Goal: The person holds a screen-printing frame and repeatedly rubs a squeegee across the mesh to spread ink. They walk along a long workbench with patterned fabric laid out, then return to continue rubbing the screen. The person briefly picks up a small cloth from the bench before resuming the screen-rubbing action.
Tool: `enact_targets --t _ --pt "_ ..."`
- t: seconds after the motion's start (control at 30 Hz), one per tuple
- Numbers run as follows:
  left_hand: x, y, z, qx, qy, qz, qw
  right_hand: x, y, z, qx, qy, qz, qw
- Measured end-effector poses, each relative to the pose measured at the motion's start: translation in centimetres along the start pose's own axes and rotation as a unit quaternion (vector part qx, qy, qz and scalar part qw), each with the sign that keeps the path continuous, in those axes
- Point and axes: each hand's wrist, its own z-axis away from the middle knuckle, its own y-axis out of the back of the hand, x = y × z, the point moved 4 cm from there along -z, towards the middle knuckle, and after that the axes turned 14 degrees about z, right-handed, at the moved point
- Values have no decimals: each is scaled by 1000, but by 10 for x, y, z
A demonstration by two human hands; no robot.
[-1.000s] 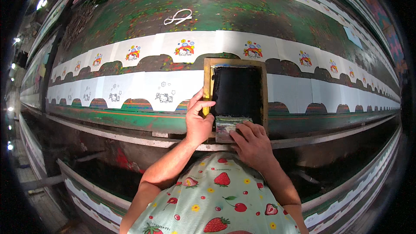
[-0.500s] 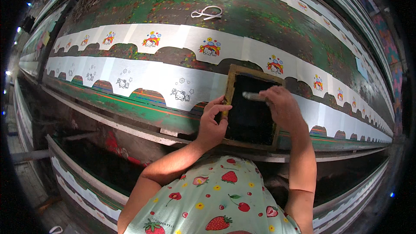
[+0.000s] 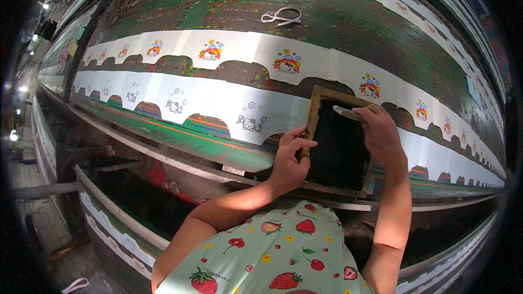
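A wooden-framed printing screen point(image 3: 313, 113) with black ink across its mesh lies on the near row of white cut pieces. My left hand point(image 3: 289, 159) grips the frame's left side, thumb and fingers closed around the wood. In my right hand point(image 3: 383, 133) is a squeegee point(image 3: 345, 112) with a pale edge, held tilted at the far part of the mesh. The fingers cover much of the tool. Just left of the screen, a white piece point(image 3: 248, 111) carries a black outline cartoon print; the piece beneath the frame is mostly hidden.
Behind, a second row of white pieces point(image 3: 261, 51) bears coloured rainbow prints. A white looped strap point(image 3: 282, 16) lies on the paint-speckled green table point(image 3: 229, 13). The table's near edge point(image 3: 180, 158) runs just before me. Lower racks point(image 3: 117, 218) hold more printed pieces.
The squeegee has moved toward the far end of the screen and tilted more. My left hand keeps its grip on the frame. The whole view has shifted slightly.
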Motion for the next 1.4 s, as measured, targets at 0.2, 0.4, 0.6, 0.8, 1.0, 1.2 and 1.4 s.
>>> enact_targets --t 0.2,0.4,0.6,0.8,1.0,1.2,1.4 --pt "-4 1 -1 -2 -4 -1 1000 0 -2 3 10 1 -5 1000" --pt "-4 1 1 7 -11 7 1000 -3 -1 6 55 15 7 998" --pt "-3 0 -1 6 -15 2 1000 -1 -11 0 40 -5 11 999" --pt "-3 0 -1 3 3 0 1000 -2 -9 3 68 19 -15 997" --pt "-4 1 -1 0 -17 -3 1000 -2 -9 4 79 29 8 996" --pt "-10 6 -2 5 -40 -29 999 -4 8 24 108 26 -34 993" --pt "-12 7 1 -10 11 46 999 -38 32 96 66 74 -60 993"
